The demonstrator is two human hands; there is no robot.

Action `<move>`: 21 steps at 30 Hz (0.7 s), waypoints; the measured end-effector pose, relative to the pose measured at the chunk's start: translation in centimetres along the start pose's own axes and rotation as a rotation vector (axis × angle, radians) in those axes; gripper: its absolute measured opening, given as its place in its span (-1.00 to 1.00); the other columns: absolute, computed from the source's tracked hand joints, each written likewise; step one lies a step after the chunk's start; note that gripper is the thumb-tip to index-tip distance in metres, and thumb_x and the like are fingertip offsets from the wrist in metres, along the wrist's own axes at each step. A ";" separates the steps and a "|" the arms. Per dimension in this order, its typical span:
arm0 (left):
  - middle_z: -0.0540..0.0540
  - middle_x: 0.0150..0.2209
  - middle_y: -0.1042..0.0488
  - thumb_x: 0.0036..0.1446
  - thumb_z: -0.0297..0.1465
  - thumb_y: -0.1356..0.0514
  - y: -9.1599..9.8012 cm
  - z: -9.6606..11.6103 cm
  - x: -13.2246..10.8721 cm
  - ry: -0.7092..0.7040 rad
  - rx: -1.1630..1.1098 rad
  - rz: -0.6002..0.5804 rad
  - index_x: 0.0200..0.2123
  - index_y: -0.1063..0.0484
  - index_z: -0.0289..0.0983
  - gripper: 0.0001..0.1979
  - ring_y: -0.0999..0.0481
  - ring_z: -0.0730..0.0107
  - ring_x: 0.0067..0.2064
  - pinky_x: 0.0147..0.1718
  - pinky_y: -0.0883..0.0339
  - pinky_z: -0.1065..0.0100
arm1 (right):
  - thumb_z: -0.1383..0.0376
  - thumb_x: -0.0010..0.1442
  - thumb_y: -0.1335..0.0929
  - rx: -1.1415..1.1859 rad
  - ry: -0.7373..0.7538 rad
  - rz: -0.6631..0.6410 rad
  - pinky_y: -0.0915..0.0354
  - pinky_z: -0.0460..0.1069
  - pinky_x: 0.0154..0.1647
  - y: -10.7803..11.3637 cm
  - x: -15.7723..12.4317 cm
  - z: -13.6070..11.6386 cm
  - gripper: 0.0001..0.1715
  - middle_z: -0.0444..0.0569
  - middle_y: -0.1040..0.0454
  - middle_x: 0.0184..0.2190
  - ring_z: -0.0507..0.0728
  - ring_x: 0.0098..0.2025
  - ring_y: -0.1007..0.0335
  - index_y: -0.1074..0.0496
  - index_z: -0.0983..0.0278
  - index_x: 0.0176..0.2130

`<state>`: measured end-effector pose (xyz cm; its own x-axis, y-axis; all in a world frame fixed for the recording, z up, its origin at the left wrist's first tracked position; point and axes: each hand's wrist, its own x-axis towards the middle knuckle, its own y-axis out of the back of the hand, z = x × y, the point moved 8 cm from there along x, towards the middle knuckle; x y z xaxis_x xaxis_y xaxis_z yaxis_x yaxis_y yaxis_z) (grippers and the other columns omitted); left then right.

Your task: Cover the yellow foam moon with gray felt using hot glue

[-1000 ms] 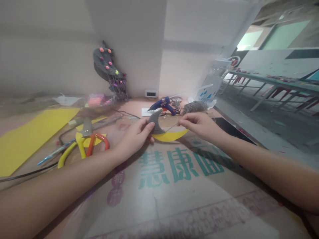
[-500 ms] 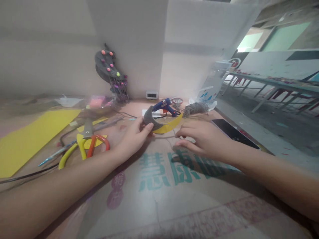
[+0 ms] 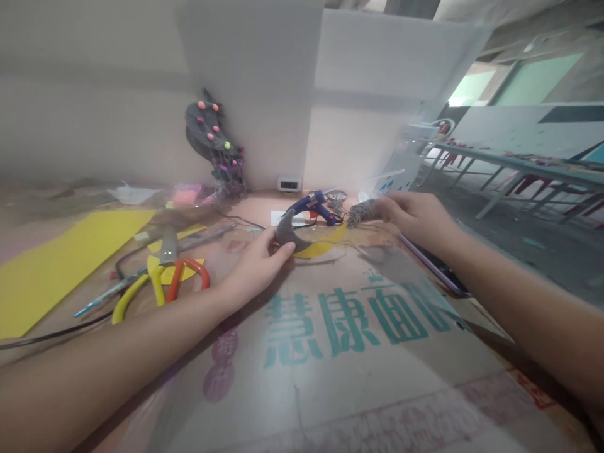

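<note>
My left hand [image 3: 257, 267] is closed on a crescent [image 3: 289, 234], pinched between thumb and fingers. Its near half is covered in grey yarn, while the far half shows bare yellow card [image 3: 325, 246]. At the back right, my right hand [image 3: 418, 217] has its fingers closed round the end of a grey yarn bundle [image 3: 361, 214]. A blue glue gun [image 3: 314, 204] lies just behind the crescent.
Scissors [image 3: 177, 277] with yellow and orange handles lie left, near a yellow sheet [image 3: 75, 258]. A phone [image 3: 434, 267] is partly under my right forearm. A finished-looking grey crescent with coloured pompoms [image 3: 207, 132] hangs against the wall. A small digital clock [image 3: 289, 183] stands behind.
My right hand has moved back and to the right, from beside the crescent onto the yarn bundle. My left hand keeps the crescent in nearly the same place, slightly tilted.
</note>
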<state>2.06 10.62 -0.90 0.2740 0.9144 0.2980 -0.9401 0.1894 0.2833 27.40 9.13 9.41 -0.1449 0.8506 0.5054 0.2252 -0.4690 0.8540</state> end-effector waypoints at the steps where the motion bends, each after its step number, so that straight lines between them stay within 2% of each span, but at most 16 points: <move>1: -0.09 -0.23 -0.51 0.11 -0.25 -0.15 -0.1 0.1 0.0 -0.007 0.032 -0.009 -0.10 -0.38 -0.27 -0.69 -0.46 0.31 -0.28 -0.25 -0.32 0.29 | 0.11 0.25 -0.20 0.030 -0.008 0.014 -0.11 -0.04 -0.46 0.1 0.1 0.2 -0.59 -0.02 -0.51 -0.49 0.12 -0.44 -0.37 -0.52 0.26 -0.34; 4: -0.11 -0.18 -0.51 0.12 -0.26 -0.14 -0.3 0.4 -0.1 -0.033 0.102 -0.036 -0.07 -0.36 -0.26 -0.68 -0.47 0.25 -0.20 -0.19 -0.31 0.26 | 0.17 0.18 -0.28 0.105 -0.028 0.040 -0.20 -0.03 -0.39 -0.3 0.1 0.6 -0.72 -0.02 -0.55 -0.41 0.13 -0.39 -0.41 -0.52 0.26 -0.28; 8: -0.11 -0.12 -0.51 0.09 -0.34 -0.17 -0.6 1.2 -0.1 -0.079 0.091 -0.059 -0.07 -0.39 -0.27 -0.69 -0.46 0.21 -0.10 -0.10 -0.28 0.24 | 0.21 0.17 -0.29 0.171 0.018 0.012 -0.26 -0.01 -0.30 -1.7 -0.2 0.2 -0.75 -0.01 -0.56 -0.32 0.11 -0.34 -0.43 -0.49 0.28 -0.22; 11: -0.10 -0.10 -0.50 0.10 -0.34 -0.15 -0.5 1.4 0.0 -0.085 0.082 -0.049 -0.07 -0.39 -0.27 -0.70 -0.45 0.21 -0.08 -0.07 -0.27 0.24 | 0.23 0.19 -0.28 0.206 0.059 -0.042 -0.29 0.01 -0.20 -3.2 0.0 -0.2 -0.70 0.02 -0.54 -0.19 0.13 -0.25 -0.44 -0.47 0.28 -0.12; 14: -0.12 -0.12 -0.51 0.13 -0.33 -0.14 -0.5 1.2 -0.1 -0.069 0.068 -0.047 -0.08 -0.38 -0.29 -0.71 -0.46 0.21 -0.10 -0.09 -0.29 0.24 | 0.21 0.20 -0.27 0.269 0.026 -0.130 -0.31 0.03 -0.12 -5.3 0.9 -0.5 -0.65 0.02 -0.51 -0.10 0.15 -0.15 -0.44 -0.44 0.27 -0.05; 18: -0.11 -0.14 -0.52 0.14 -0.34 -0.13 -0.8 1.0 -0.3 -0.054 0.095 -0.077 -0.08 -0.39 -0.28 -0.72 -0.48 0.22 -0.14 -0.17 -0.33 0.27 | 0.22 0.17 -0.31 0.398 -0.031 -0.249 -0.32 0.01 -0.06 -8.7 3.2 -1.2 -0.53 0.07 -0.45 0.02 0.16 -0.08 -0.44 -0.35 0.27 0.08; 21: -0.10 -0.14 -0.53 0.13 -0.36 -0.13 -0.9 1.2 -0.3 -0.047 0.083 -0.100 -0.10 -0.42 -0.28 -0.74 -0.49 0.23 -0.15 -0.17 -0.33 0.29 | 0.27 0.10 -0.38 0.429 -0.034 -0.255 -0.28 0.02 0.01 -10.8 5.4 -1.6 -0.44 0.10 -0.41 0.05 0.18 -0.01 -0.40 -0.32 0.30 0.10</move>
<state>3.07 9.69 -0.14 0.3769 0.8740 0.3066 -0.8882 0.2471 0.3874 22.62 18.40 3.12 -0.2165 0.9362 0.2768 0.5636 -0.1116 0.8185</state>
